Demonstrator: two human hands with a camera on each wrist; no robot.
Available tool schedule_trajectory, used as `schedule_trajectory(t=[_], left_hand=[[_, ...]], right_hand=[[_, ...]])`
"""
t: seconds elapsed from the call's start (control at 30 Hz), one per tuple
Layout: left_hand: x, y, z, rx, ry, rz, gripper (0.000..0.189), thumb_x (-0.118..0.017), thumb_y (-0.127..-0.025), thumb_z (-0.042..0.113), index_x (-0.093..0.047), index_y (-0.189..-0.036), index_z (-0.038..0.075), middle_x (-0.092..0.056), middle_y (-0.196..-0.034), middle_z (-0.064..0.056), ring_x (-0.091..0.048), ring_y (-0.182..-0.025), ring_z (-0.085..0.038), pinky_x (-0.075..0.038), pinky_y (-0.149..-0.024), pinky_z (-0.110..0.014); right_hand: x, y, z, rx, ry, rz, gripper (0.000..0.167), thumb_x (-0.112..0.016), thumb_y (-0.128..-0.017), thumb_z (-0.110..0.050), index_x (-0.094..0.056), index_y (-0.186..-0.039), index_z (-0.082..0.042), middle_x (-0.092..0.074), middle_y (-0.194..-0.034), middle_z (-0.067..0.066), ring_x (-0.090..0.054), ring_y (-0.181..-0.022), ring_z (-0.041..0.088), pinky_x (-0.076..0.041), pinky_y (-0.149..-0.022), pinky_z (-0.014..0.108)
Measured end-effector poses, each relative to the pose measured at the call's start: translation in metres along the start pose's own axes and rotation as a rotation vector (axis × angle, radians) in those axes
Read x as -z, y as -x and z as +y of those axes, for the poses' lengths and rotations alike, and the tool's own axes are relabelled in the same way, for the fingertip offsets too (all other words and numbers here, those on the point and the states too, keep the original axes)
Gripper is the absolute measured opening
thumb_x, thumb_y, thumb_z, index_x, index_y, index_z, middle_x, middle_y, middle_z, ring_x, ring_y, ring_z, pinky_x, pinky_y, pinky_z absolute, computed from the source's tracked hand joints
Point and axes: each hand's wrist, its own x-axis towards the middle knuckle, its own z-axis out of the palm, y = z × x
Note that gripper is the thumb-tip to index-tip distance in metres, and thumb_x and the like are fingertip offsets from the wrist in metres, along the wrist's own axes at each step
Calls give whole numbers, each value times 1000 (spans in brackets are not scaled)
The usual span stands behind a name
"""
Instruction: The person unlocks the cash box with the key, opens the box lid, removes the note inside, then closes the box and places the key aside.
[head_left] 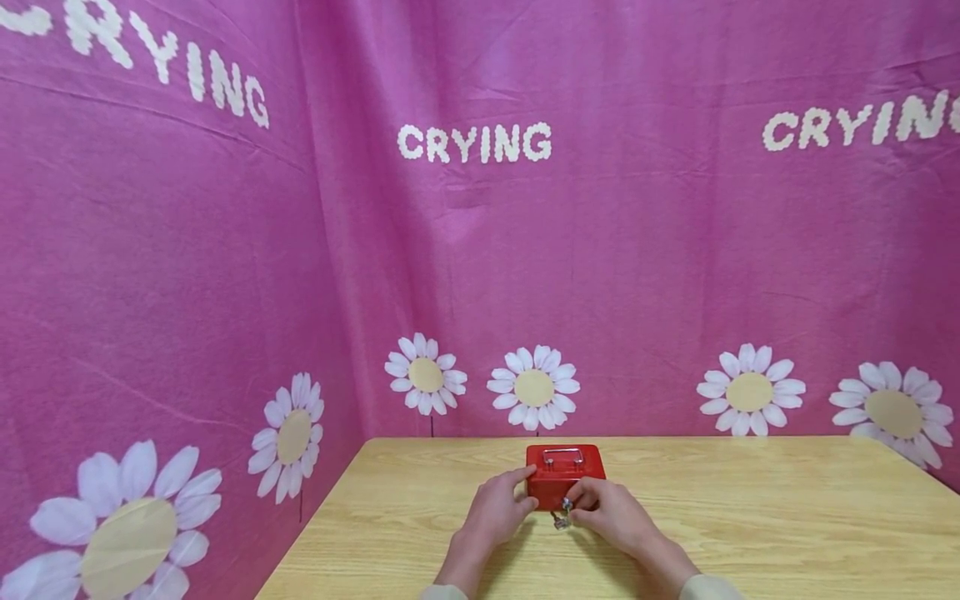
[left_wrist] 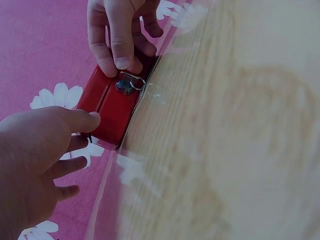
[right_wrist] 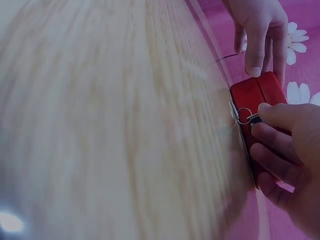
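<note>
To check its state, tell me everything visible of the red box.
The red box is glossy, apparently metal, with rounded corners and a lid that looks shut. A silvery handle tops it; the front has a round lock, with a key, apparently inserted, on a ring. It sits upright on the wooden table, lock facing the person. The left hand touches its left end; the right hand pinches the key.

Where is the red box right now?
In the head view, the red box sits low, right of centre, on the wooden table, between the left hand and right hand.
</note>
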Motion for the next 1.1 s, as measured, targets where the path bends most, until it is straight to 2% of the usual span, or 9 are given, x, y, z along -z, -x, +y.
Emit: schedule_trajectory(t=[0.4, 0.57, 0.7, 0.9, 1.1], left_hand=[[-3, 0, -2, -1, 27, -4, 51, -72, -90, 16, -59, -139, 20, -63, -137, -8, -58, -127, -30, -46, -103, -50], [-2, -1, -1, 1, 26, -4, 52, -72, -90, 15, -59, -140, 20, -63, -137, -8, -59, -126, -29, -46, -103, -50], [0, -1, 0, 5, 22, -1, 53, -72, -89, 15, -59, -140, 20, -63, -136, -8, -60, -122, -27, -47, -101, -50], [0, -1, 1, 9, 26, -3, 53, -72, -89, 15, -58, -140, 20, -64, -136, -9, -61, -113, -22, -48, -99, -48], [-1, 0, 0, 16, 26, -5, 53, -71, -89, 15, -58, -141, 21, -63, -136, -8, -61, -113, -22, -48, -97, -47]], right_hand=[[-8, -3, 6, 13, 36, 29, 9, -75, -81, -9, -72, -90, -7, -71, -77, -3, -59, -69, 1, -47, -63, 21], [-8, -3, 5, 4, 18, 36, 10, -76, -80, -8, -73, -89, -6, -72, -78, -1, -60, -70, 4, -48, -63, 21], [-8, -3, 3, -20, -3, 46, 10, -75, -80, -5, -73, -90, -5, -72, -78, 1, -61, -69, 7, -48, -61, 21], [-8, -1, 0, -92, -97, 54, 10, -74, -80, -1, -70, -89, 0, -71, -76, 6, -61, -62, 13, -48, -52, 23], [-9, 2, 0, -132, -76, 80, 8, -75, -78, -2, -70, -84, -2, -69, -73, 4, -59, -61, 12, -46, -51, 22]])
